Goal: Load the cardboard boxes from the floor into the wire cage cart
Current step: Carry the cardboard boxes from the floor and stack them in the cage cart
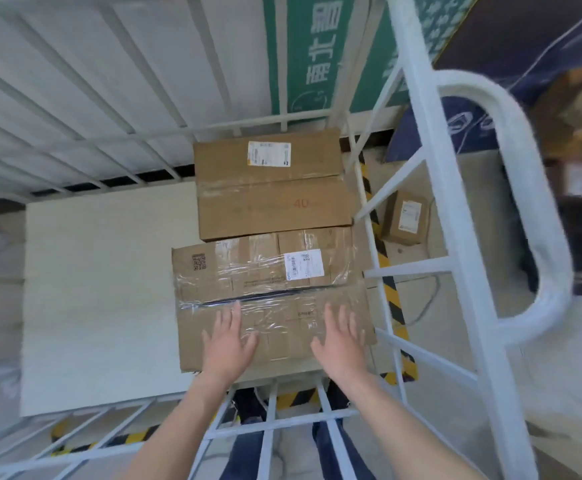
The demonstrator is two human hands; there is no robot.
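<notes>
Both hands over the near box in the cart

We have our left hand (pixel 229 336) and right hand (pixel 343 336) spread flat, fingers wide, holding nothing, over the near half of the taped box (pixel 268 299), which lies in the wire cage cart (pixel 428 216) at its near right corner. Its long axis runs left to right across us, so each hand is about equally near. A second box (pixel 272 185) sits just beyond it, touching. One small box (pixel 405 218) waits on the floor outside the right edge.

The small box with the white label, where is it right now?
The small box sits on the floor outside the cart's right wall, beside the box marked 40.
</notes>
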